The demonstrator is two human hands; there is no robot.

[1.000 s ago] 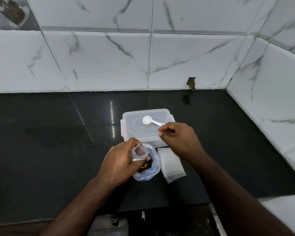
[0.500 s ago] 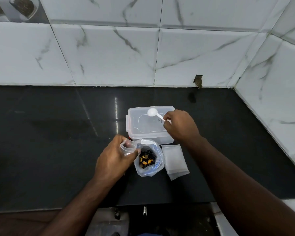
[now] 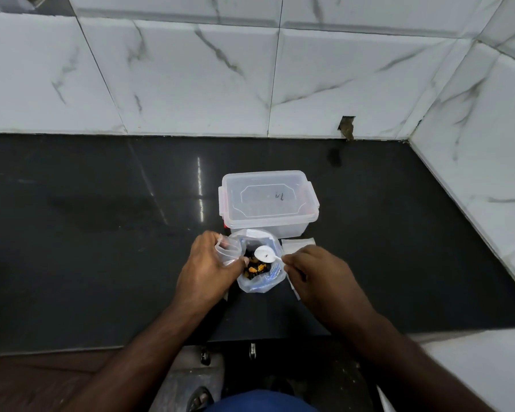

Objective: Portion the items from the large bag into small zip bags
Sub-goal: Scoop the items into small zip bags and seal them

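**Scoop poised over the open bag**

Near the black worktop's front edge, your left hand [image 3: 204, 270] grips a small clear zip bag [image 3: 227, 248] beside the large clear plastic bag of dark and orange pieces [image 3: 257, 267]. Your right hand [image 3: 312, 270] pinches a white plastic spoon [image 3: 265, 253] over it. Next, dip and transfer. The handwriting on the lidded clear plastic box [image 3: 268, 200] is unreadable.

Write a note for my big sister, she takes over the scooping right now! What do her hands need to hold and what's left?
Left hand: grips the rim of the large bag, holding it open.
Right hand: pinches the handle of the white spoon, whose bowl is over the dark and orange pieces in the bag.
Small zip bags lie flat under the right hand, beside the large bag. Lidded plastic box stands behind, closed.
Done: no filled small bag visible.
Left: scoop, fill small bags, zip.
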